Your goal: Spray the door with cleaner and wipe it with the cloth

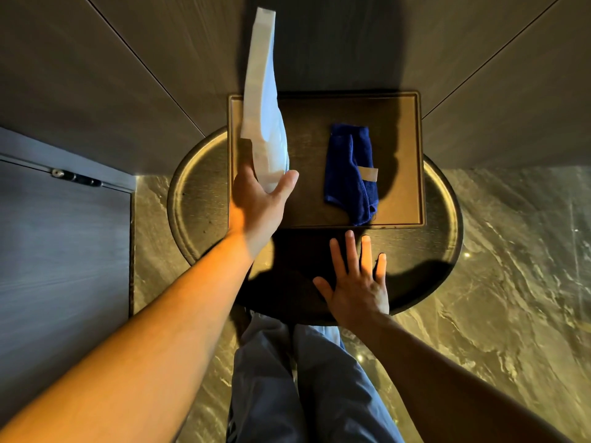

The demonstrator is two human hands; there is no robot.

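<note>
Left hand (259,199) fingers around white bottle (262,100); right hand (358,279) fingers spread, empty.

1. There is a single view, from a camera worn on the person's head, so no second view shares any of the scene.
2. It looks steeply down and forward: the person's own trousered legs (307,385) run up from the bottom centre of the frame.
3. Both forearms enter from the lower corners and reach toward the middle.
4. The round tabletop (198,199) sits at centre, close below the lens, with a rectangular tray (319,219) on its far half.
5. The wide-angle lens bends the wall panels (128,75) in the upper frame outward.
6. The marble floor (495,266) fills the right, a door (64,251) the left.
</note>
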